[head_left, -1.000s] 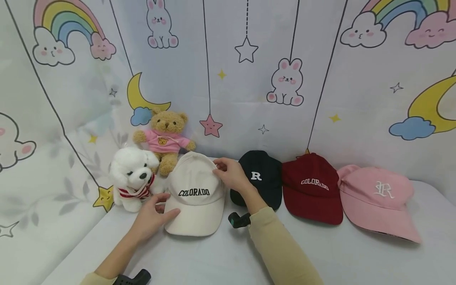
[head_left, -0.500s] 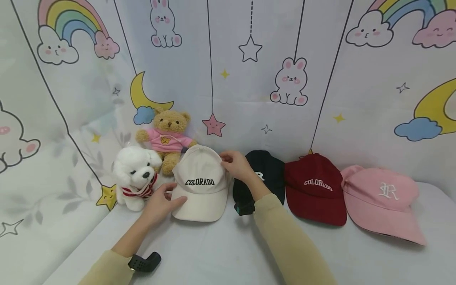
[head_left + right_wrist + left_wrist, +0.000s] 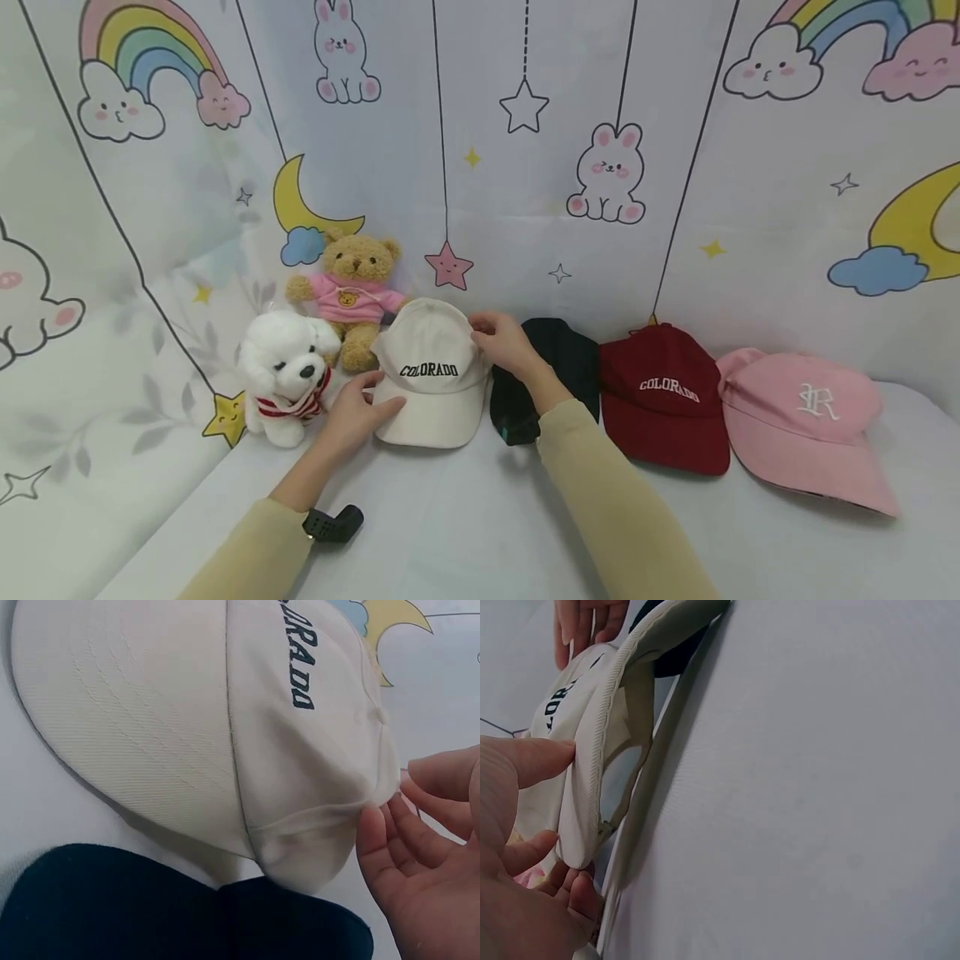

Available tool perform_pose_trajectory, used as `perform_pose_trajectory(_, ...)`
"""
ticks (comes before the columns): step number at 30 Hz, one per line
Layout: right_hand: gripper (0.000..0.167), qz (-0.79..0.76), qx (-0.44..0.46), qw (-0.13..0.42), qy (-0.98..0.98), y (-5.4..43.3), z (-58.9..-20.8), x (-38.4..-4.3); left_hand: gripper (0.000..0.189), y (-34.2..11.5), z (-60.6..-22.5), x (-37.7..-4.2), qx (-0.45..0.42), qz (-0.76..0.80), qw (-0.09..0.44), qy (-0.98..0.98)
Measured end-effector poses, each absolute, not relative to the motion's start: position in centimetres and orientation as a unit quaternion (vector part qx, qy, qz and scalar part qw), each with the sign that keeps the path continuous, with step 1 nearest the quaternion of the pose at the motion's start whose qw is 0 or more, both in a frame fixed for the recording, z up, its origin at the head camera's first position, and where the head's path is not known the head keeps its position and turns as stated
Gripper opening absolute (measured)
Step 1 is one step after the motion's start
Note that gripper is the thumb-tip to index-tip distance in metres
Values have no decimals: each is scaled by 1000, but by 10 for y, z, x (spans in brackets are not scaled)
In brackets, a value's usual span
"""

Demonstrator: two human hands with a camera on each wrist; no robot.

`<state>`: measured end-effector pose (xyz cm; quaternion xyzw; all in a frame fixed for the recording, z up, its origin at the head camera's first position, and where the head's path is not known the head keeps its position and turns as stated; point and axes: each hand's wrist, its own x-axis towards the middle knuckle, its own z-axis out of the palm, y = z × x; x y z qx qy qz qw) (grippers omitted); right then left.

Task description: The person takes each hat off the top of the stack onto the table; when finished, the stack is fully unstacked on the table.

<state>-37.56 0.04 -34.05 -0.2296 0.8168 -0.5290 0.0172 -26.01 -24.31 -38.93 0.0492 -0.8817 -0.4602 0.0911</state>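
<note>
A cream baseball cap [image 3: 435, 350] with black COLORADO lettering faces me at the left of a row of caps, its brim toward me. My left hand [image 3: 357, 412] holds the side of its brim; in the left wrist view the thumb [image 3: 547, 759] lies on the brim and the other fingers curl at its edge. With the fingertips of my right hand [image 3: 510, 342] I pinch the other side of the crown, where the right wrist view shows the fabric [image 3: 330, 772] creased. Part of a black cap [image 3: 558, 354] is hidden behind my right hand and wrist.
To the right stand a dark red cap [image 3: 663, 400] and a pink cap [image 3: 810, 425]. A white plush dog [image 3: 281, 367] and a teddy bear [image 3: 352, 283] in a pink top sit left of the cream cap. A printed curtain [image 3: 495, 192] hangs behind the white table [image 3: 450, 533].
Both hands have moved the cream cap back and slightly right, toward the curtain and the black cap. The other caps and plush toys stay in place.
</note>
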Motion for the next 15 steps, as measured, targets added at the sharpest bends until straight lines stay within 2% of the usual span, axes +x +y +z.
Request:
perform_pose_trajectory(6,38,-528,-214,10,822,6,-341,-376,66,-237,-390,-275,42,-465,86,-880)
perform_pose_trajectory(15,39,-519,-198,28,831,9,-344,-380,67,-235,-392,-290,51,-465,69,-881)
